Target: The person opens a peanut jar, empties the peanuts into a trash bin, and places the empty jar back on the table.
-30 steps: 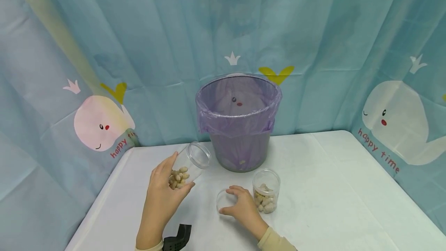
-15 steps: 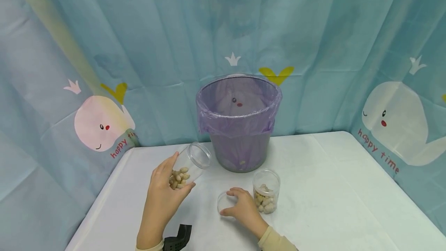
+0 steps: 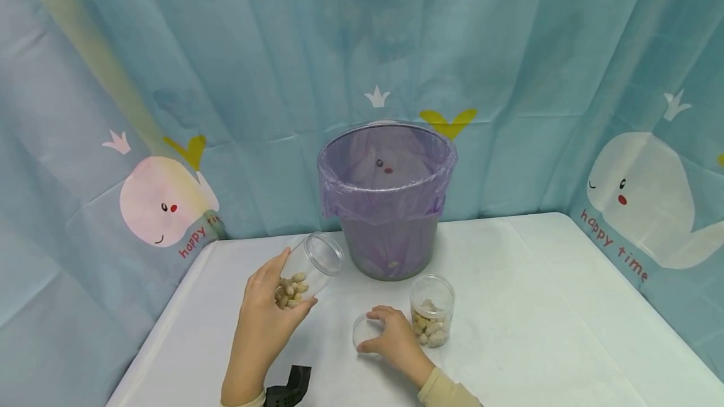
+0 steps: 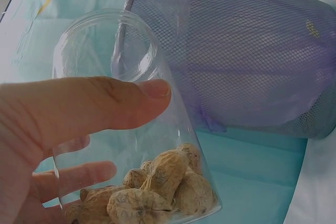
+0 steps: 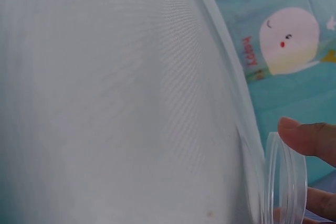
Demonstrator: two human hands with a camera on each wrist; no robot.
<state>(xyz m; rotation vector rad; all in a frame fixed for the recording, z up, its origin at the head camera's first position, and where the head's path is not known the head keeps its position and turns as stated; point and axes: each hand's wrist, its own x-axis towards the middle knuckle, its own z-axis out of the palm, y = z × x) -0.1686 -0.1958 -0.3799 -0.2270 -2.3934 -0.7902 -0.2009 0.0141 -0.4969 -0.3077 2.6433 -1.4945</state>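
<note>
Curtained workspace: whale-print curtain (image 3: 271,80) on three sides of white table (image 3: 537,306).

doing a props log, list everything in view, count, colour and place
Flat tabletop: one, white, lower view
Fabric curtain: one, teal, back and sides
Cylindrical mesh bin: one, grey, far on tabletop
Thin plastic bag: one, purple, lining the bin
Printed whales: at least three, whitish to pink, on curtain
Cylindrical plastic jar: one, clear, tilted in left hand
Unshelled peanuts: several, tan, in that jar
Second plastic jar: one, clear, upright on tabletop
Lumpy nuts: several, pale tan, inside it
Round plastic lid: one, clear, in right hand
Angular plastic piece: one, black, at left wrist
Sleeves: two, beige, at the wrists
Hands: two, bare, holding jar and lid
</note>
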